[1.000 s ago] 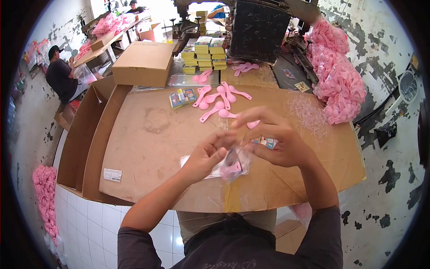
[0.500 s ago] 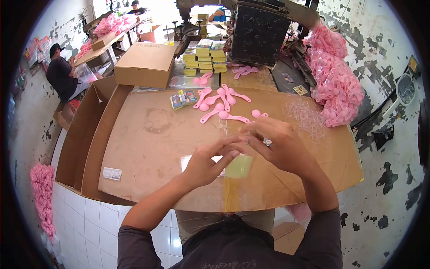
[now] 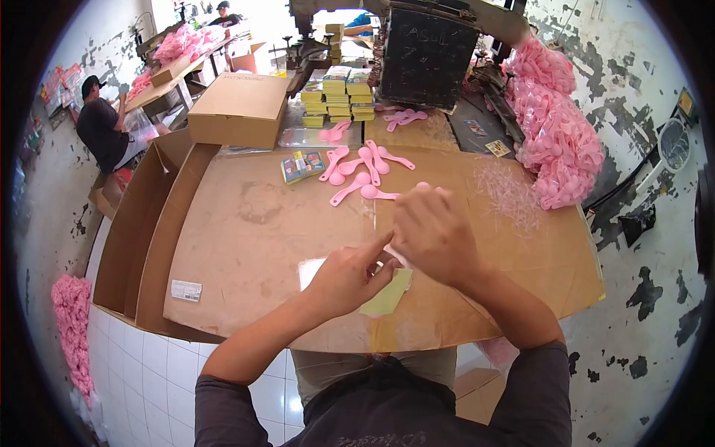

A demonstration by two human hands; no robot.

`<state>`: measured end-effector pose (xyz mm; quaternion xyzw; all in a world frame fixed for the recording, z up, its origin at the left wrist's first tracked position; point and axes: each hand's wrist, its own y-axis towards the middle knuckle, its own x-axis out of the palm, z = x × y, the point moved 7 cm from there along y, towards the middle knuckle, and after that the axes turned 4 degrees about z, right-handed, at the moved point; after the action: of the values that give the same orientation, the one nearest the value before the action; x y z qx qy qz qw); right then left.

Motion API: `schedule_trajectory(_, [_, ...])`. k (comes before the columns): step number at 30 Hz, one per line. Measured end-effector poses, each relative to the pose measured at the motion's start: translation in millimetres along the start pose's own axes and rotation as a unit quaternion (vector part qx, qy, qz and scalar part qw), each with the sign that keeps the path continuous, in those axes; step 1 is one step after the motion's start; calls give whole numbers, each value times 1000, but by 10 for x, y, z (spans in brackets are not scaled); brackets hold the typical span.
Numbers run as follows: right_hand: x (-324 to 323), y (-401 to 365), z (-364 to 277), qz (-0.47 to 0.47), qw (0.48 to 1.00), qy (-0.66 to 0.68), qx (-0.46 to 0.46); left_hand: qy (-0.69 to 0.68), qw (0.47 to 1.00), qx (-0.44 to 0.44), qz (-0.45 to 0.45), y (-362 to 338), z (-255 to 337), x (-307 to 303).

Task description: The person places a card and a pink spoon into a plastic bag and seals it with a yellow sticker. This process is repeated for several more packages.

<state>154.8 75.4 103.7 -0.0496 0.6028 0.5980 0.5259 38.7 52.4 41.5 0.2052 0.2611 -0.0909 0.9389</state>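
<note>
My left hand (image 3: pixel 344 277) is above the front middle of the cardboard-covered table, thumb and fingers pinched on a flat yellow-green packet (image 3: pixel 389 295) that hangs tilted beneath them. Close to its fingertips is my right hand (image 3: pixel 436 237), its fingers curled and smeared by motion; whether they hold anything is hidden. A white sheet (image 3: pixel 308 271) shows partly from behind my left hand. Beyond the hands lie several pink spoons (image 3: pixel 369 164), and my right hand covers part of the nearest ones. Left of the spoons sits a banded bundle of printed cards (image 3: pixel 303 167).
Clear plastic strips (image 3: pixel 508 195) are scattered at the right, before a heap of bagged pink spoons (image 3: pixel 558 134). At the back stand yellow-edged card stacks (image 3: pixel 337 97), a black machine box (image 3: pixel 427 58) and a closed carton (image 3: pixel 238 109). A person (image 3: pixel 103 127) sits at far left.
My right hand has moved left and slightly down, its fingers curling. The yellow-green packet has tilted and shifted down toward me, and my left thumb and fingers have drawn closer to it.
</note>
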Motion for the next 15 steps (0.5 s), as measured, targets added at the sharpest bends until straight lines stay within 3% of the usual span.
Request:
schedule_trajectory(2, [-20, -69, 330, 23, 986, 131, 104, -40, 999, 23, 12, 27, -3, -38])
schedule_trajectory(3, [-46, -128, 531, 35, 968, 196, 153, -83, 997, -6, 11, 45, -75, -56])
schedule_trajectory(5, [26, -361, 942, -101, 830, 442, 326, -168, 984, -65, 10, 67, -233, -89])
schedule_trajectory(7, [69, -912, 1479, -157, 661, 631, 374, -263, 960, -93, 13, 64, -319, -88])
schedule_trajectory(10, [244, -1666, 2494, -52, 730, 491, 472, -310, 945, -100, 24, 76, -402, -95])
schedule_trajectory(12, [228, -1909, 2805, 15, 759, 384, 526, -317, 943, -96, 24, 73, -390, -85])
schedule_trajectory(15, [-18, -1838, 2688, -6, 900, 108, 422, -326, 940, -98, 36, 65, -374, -69])
